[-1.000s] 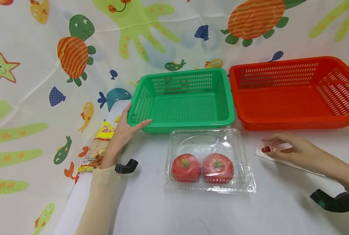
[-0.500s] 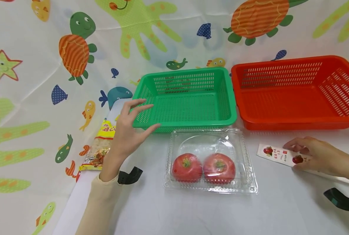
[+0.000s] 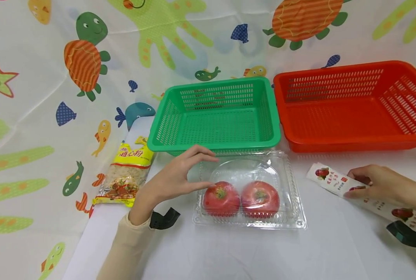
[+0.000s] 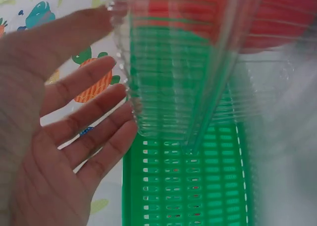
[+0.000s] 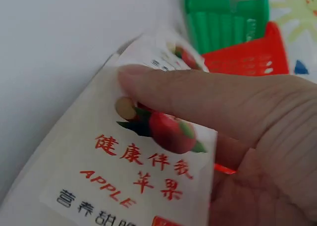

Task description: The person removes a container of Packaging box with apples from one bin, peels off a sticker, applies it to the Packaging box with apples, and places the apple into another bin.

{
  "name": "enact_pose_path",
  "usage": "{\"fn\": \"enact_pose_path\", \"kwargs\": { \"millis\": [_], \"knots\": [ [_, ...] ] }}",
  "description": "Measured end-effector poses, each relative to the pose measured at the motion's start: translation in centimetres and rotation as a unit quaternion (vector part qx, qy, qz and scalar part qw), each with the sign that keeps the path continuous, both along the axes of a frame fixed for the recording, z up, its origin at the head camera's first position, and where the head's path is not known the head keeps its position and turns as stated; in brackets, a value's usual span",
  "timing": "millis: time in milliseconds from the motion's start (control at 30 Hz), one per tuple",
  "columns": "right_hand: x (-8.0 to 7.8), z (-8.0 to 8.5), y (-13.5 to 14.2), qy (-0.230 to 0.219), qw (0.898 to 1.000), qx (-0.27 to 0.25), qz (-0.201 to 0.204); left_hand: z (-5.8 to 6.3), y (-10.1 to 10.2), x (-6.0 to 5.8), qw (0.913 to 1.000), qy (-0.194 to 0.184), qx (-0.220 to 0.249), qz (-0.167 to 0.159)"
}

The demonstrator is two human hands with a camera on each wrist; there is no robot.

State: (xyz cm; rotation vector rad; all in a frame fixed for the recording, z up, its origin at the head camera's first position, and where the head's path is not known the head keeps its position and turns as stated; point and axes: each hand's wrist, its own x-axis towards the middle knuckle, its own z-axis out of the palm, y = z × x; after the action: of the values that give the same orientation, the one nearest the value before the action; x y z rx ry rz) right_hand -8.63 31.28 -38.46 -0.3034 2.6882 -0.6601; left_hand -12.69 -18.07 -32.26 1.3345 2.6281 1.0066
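Note:
My left hand (image 3: 176, 177) reaches over the left edge of a clear plastic clamshell box (image 3: 244, 167), fingers and thumb spread apart. Inside the box lie two red apples (image 3: 221, 198). In the left wrist view the fingertips (image 4: 116, 92) are right at the box's ribbed side. My right hand (image 3: 386, 186) pinches a long white paper strip (image 3: 334, 181), printed with apples and red lettering. In the right wrist view the thumb (image 5: 163, 89) lies across the top of the strip (image 5: 133, 181), with the other fingers partly hidden beneath.
Behind the box stands a green plastic basket (image 3: 213, 147), beside a red one (image 3: 355, 146) on its right. A yellow-topped bag of dry food (image 3: 125, 173) lies at the left. A patterned curtain (image 3: 179, 35) hangs behind the white tabletop (image 3: 250, 252).
My left hand has left the green basket's left rim and come right and nearer, to the box. The right hand has shifted right, taken hold of the paper strip and turned it.

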Motion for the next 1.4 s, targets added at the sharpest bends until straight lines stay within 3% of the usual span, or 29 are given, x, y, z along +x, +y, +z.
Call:
{"fn": "enact_pose_path", "kwargs": {
  "millis": [100, 200, 333, 467, 667, 800, 933, 1067, 1233, 1400],
  "knots": [
    [0.3, 1.1, -0.9, 0.037, 0.999, 0.007, 0.004, -0.1, 0.0, 0.1, 0.9998, 0.001, -0.018, 0.006],
    [0.5, 3.0, -2.3, 0.038, 0.999, -0.006, -0.015, -0.1, 0.2, 0.2, 0.9998, 0.000, -0.021, 0.007],
    [0.7, 5.9, -4.6, 0.030, 0.998, -0.050, -0.038, 0.1, 0.6, 0.2, 0.9997, -0.004, -0.022, 0.006],
    [0.4, 8.7, -7.2, 0.055, 0.991, -0.116, -0.040, 0.4, 1.3, 0.2, 0.9999, -0.002, -0.014, -0.002],
    [-1.1, 12.3, -11.6, 0.106, 0.967, -0.232, -0.025, 1.6, 3.1, 0.1, 0.9965, 0.016, 0.079, -0.024],
    [-2.0, 14.2, -13.8, 0.107, 0.950, -0.291, -0.040, 3.2, 4.4, 0.4, 0.9866, -0.009, 0.162, -0.016],
    [-2.5, 15.0, -15.8, 0.106, 0.937, -0.329, -0.055, 4.6, 5.8, 0.8, 0.9716, -0.082, 0.222, 0.001],
    [-3.0, 14.7, -17.1, 0.095, 0.927, -0.360, -0.045, 5.0, 7.4, 1.0, 0.9630, -0.139, 0.229, 0.025],
    [-3.0, 14.1, -17.8, 0.066, 0.921, -0.384, -0.024, 4.8, 8.5, 1.1, 0.9566, -0.168, 0.232, 0.053],
    [-2.9, 14.2, -17.6, 0.081, 0.923, -0.376, -0.035, 4.6, 8.3, 1.2, 0.9532, -0.175, 0.239, 0.062]
  ]
}}
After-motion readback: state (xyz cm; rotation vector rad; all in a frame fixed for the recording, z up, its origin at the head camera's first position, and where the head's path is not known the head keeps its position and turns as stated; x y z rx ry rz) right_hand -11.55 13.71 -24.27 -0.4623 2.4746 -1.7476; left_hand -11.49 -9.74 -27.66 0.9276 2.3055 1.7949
